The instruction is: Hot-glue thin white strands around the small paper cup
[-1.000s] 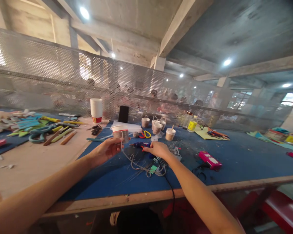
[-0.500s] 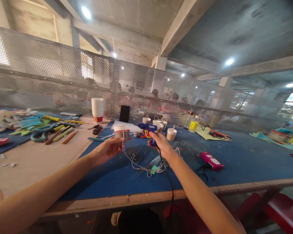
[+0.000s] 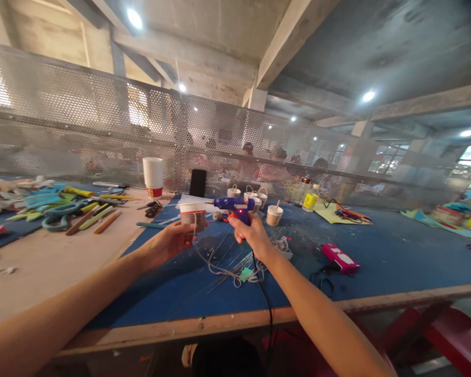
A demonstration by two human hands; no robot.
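My left hand (image 3: 168,242) is closed round a small paper cup (image 3: 192,215) wrapped with twine, held above the blue table (image 3: 377,256). A loose length of cord (image 3: 220,269) hangs from the cup down to the tabletop. My right hand (image 3: 250,234) grips a blue hot glue gun (image 3: 232,204) with its red light on. The gun's nozzle points left toward the cup's rim, a short gap away. Its black cable (image 3: 267,303) runs down over the table's front edge.
Several small twine-wrapped cups (image 3: 273,215) stand behind the glue gun. A pink tool (image 3: 338,258) lies to the right. Scissors, sticks and foam scraps (image 3: 58,209) cover the left side, beside stacked white cups (image 3: 153,176). A perforated metal screen (image 3: 82,125) backs the table; people sit beyond it.
My right hand picked the glue gun up from the table and raised it level with the cup, nozzle turned toward it. The left hand kept the cup almost still.
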